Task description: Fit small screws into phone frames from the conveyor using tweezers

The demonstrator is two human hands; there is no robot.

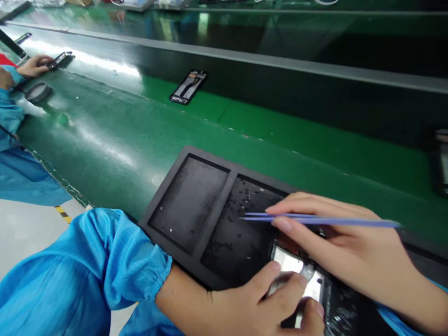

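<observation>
My right hand (345, 242) pinches a pair of purple tweezers (315, 219). Their tips point left, a little apart, over the right compartment of a black tray (216, 210). Tiny dark pieces and a few pale bits (245, 200) are scattered in that compartment, and I cannot make out whether anything is between the tips. Below, my left hand (269, 301) grips an opened phone body (289, 261) with a shiny silver inside. It lies at the tray's right side, partly covered by both hands.
Another open phone (189, 87) lies on the green belt beyond the tray. A dark phone-like item (441, 161) shows at the right edge. At far left, a co-worker's hand (34, 66) holds a phone (60, 60) near a round dark dish (38, 92).
</observation>
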